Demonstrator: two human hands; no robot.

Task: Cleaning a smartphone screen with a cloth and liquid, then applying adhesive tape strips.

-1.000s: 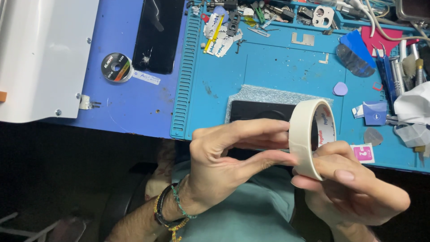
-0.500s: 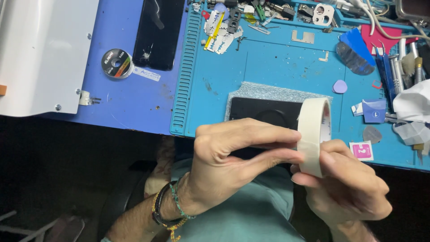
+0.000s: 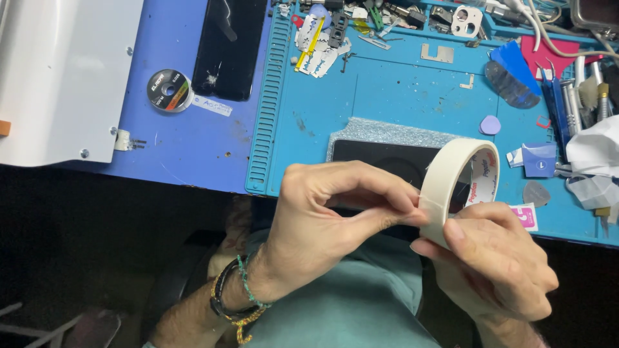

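I hold the roll of masking tape (image 3: pixel 459 187) on edge just in front of the dark phone (image 3: pixel 393 161) on the teal mat (image 3: pixel 400 90). My right hand (image 3: pixel 496 264) grips the roll from below, and my left hand (image 3: pixel 329 219) pinches its outer edge with thumb and forefinger. Left of the phone, beyond the mat, a small solder spool (image 3: pixel 169 90) sits on the blue desk (image 3: pixel 187 148) beside a cracked black phone (image 3: pixel 229 48).

Matt paper tape roll (image 3: pixel 451 187), rubbery mat (image 3: pixel 400 90)
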